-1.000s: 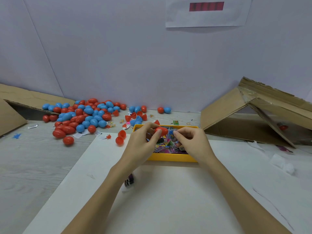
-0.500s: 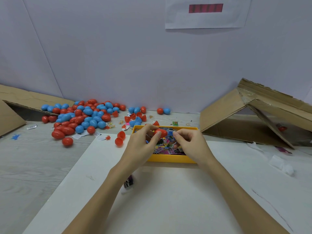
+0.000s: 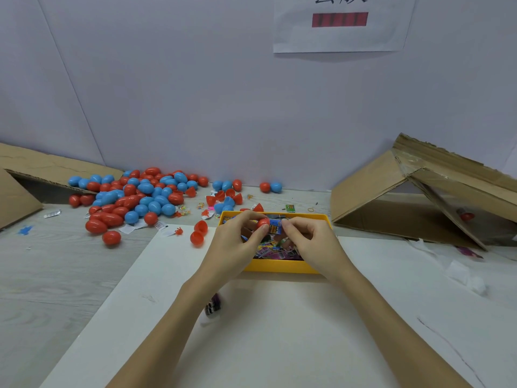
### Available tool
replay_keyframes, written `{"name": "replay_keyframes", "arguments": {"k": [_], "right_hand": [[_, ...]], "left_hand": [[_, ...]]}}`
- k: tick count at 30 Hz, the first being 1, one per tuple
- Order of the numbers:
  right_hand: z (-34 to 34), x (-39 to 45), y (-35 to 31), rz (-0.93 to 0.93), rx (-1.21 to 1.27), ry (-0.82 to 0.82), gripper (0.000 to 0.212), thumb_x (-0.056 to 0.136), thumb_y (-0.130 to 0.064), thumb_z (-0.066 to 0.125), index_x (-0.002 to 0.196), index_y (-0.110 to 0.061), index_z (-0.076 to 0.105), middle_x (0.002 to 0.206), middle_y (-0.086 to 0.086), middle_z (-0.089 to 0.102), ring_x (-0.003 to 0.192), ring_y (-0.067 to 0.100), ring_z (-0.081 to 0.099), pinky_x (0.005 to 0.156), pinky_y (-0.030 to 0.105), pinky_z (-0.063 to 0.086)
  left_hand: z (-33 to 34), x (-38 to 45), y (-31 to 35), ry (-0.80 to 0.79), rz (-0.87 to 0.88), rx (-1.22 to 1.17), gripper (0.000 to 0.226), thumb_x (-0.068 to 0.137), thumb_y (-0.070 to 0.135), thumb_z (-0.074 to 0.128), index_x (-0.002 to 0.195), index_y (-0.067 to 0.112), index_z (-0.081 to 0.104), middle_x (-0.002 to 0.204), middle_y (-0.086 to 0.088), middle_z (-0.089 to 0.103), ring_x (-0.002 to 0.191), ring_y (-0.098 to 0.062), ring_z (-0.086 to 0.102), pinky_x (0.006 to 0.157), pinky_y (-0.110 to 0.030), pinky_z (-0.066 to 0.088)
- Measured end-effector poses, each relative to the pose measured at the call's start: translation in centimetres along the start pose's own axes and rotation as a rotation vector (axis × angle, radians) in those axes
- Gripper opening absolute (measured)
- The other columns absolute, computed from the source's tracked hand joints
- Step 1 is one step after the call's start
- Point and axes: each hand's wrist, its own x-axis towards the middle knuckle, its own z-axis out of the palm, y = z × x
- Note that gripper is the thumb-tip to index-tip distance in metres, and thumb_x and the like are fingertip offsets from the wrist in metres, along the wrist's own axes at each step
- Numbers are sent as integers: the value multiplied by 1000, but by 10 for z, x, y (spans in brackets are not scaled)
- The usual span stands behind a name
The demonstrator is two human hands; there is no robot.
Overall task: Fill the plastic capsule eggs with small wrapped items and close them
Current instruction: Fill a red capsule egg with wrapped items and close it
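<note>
right between left hand (image 3: 237,242) fingertips, red egg half (image 3: 263,223)

A pale lilac-grey wall (image 3: 195,93) is filling the upper part of the view, with a seam running down it at the left. A white paper sheet (image 3: 341,26) bearing a red bar is being displayed high on the wall. A grey wood-grain table (image 3: 42,275) is being partly covered by a white board (image 3: 279,331). Opened cardboard boxes are lying at the left (image 3: 16,191) and at the right (image 3: 414,197), against the wall. Even, diffuse light is being cast; soft shadows are showing.
</note>
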Motion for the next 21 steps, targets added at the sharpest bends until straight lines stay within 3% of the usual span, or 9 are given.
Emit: {"name": "replay_keyframes", "arguments": {"k": [2,4,7,11,21], "right_hand": [[-1,0,-3,1,68,4,23,101,-37,60,105,-20,76,90,-4,78,88,13,74,70,24,57],[-1,-2,-4,-32,122,12,12,97,-28,69,107,-24,75,92,-7,78,89,10,74,71,17,56],[-2,-3,-6,-73,190,6,18,94,-18,74,111,-23,73,97,-6,79,92,11,75,78,20,59],[-6,-4,-9,-88,186,13,25,93,-18,75,117,-20,73,105,-7,78,97,12,74,85,26,61],[-7,-8,-15,-127,225,71,23,94,-20,72,117,-24,73,105,-9,78,99,8,74,83,23,60]], "left_hand": [[0,0,2,1,3,-33,22,98,28,66,120,24,66,97,17,68,90,10,62,70,-9,51],[-1,0,4,-2,3,-109,26,96,22,69,121,21,65,101,14,70,91,6,66,75,-11,53],[-2,0,7,-4,0,-216,25,93,15,72,116,18,64,103,11,70,90,0,69,75,-12,53],[-4,0,10,-10,-1,-247,24,93,15,72,115,17,64,104,8,71,90,-4,70,75,-14,54],[-5,0,12,-35,-62,-292,22,97,23,66,119,21,65,102,8,73,86,-3,72,70,-13,55]]}}
